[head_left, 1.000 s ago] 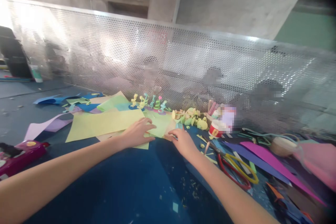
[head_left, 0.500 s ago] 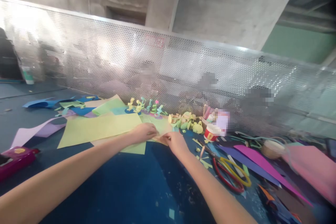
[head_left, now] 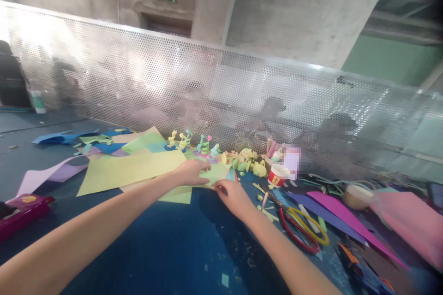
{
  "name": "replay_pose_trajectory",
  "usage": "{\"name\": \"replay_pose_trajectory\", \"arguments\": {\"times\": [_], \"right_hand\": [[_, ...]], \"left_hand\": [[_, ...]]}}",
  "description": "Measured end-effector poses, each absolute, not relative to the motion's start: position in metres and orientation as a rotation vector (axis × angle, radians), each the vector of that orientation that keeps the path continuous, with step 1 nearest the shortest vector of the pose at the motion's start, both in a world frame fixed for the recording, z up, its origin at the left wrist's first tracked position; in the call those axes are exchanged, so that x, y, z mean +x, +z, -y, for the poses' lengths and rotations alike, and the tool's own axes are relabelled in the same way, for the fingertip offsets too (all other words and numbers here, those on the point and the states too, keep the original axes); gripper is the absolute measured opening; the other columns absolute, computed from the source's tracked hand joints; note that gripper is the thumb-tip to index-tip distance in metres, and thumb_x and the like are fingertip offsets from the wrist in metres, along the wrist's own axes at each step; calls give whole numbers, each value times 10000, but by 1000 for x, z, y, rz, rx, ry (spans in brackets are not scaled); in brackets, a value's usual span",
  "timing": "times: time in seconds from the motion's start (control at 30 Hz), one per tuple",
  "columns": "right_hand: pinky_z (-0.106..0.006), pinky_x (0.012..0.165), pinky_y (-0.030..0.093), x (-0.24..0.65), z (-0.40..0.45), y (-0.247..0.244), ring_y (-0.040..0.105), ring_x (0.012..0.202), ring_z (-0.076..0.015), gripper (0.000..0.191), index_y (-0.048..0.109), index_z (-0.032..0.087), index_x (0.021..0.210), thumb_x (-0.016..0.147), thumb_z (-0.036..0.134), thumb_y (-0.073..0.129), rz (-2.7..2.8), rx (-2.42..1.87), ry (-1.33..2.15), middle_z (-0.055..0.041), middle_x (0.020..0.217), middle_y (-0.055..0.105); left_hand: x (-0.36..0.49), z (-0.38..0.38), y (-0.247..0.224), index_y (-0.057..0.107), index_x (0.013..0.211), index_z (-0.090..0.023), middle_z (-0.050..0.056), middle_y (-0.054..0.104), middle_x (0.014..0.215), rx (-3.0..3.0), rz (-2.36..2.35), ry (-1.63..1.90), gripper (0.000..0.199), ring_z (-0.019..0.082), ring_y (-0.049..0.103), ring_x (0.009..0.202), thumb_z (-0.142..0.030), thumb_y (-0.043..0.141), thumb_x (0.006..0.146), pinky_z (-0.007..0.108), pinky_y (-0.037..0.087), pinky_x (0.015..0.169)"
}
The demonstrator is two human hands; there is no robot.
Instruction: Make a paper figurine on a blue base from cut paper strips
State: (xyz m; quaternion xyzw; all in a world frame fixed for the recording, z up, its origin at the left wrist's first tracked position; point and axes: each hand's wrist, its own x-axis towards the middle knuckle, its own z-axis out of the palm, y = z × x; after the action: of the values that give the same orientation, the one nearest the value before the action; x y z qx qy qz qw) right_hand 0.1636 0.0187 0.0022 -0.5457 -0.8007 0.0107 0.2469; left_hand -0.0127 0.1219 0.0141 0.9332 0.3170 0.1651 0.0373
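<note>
My left hand (head_left: pixel 195 172) hovers over or rests on a pale green sheet (head_left: pixel 218 173), thumb and fingers apart and nothing visible between them. Just to its right, my right hand (head_left: pixel 232 195) is closed in a pinch at the near edge of that sheet; what lies between its fingertips is too small to make out. A large yellow-green paper sheet (head_left: pixel 128 170) lies under and left of my left wrist. Beyond the hands stand several small curled-paper figures (head_left: pixel 204 144) in yellow, teal and green. A pile of yellow-green paper pieces (head_left: pixel 247 160) sits to their right.
Red-and-yellow-handled scissors (head_left: pixel 301 228), a red-and-white paper cup (head_left: pixel 277 176) and magenta paper (head_left: pixel 346 216) are on the right. At far left is a magenta tape dispenser (head_left: pixel 26 212). A perforated metal panel (head_left: pixel 138 73) stands behind; people show dimly through it.
My left hand's fingers have spread apart from a closed pinch and sit slightly higher. The right hand stays pinched, nearly in place. The small tan piece between the hands no longer shows.
</note>
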Motion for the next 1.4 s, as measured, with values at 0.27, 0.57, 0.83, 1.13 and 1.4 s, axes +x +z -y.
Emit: {"name": "replay_pose_trajectory", "arguments": {"times": [0.27,0.57,0.83,1.13,1.4], "right_hand": [[-281,756,441,156,-11,-2,590,912,-206,245,573,179,1028,851,326,489,2177,-1533,-4,-77,948,658],[-317,786,444,139,-10,-1,612,877,-229,192,635,137,849,861,161,445,2229,-1619,-60,-114,888,680],[-278,829,446,148,1,6,618,934,-194,237,646,168,926,889,152,413,2311,-1491,-1,-74,971,690],[-259,867,460,160,43,7,631,939,-165,243,659,197,968,886,174,431,2304,-1400,69,-38,994,698],[-285,871,510,170,98,-18,629,985,-194,326,612,168,1106,896,139,365,2488,-1038,-237,-83,1068,675]], "left_hand": [[-16,-108,13,413,1297,-218,92,422,1364,2843,-896,246,524,244,355,1263,-460,400,833,364,267,1025],[-13,-117,3,361,1338,-256,99,251,1450,2787,-1005,139,526,291,226,1320,-482,330,864,464,175,1047],[-16,-126,3,426,1294,-265,54,273,1449,2761,-1035,203,454,267,245,1315,-376,354,860,424,190,1056],[-28,-138,-5,437,1281,-293,33,291,1443,2718,-1019,306,442,246,310,1286,-426,342,871,406,250,1039],[-23,-141,-4,425,1293,-276,79,295,1437,2729,-975,231,581,283,277,1299,-599,346,816,434,224,1038]]}}
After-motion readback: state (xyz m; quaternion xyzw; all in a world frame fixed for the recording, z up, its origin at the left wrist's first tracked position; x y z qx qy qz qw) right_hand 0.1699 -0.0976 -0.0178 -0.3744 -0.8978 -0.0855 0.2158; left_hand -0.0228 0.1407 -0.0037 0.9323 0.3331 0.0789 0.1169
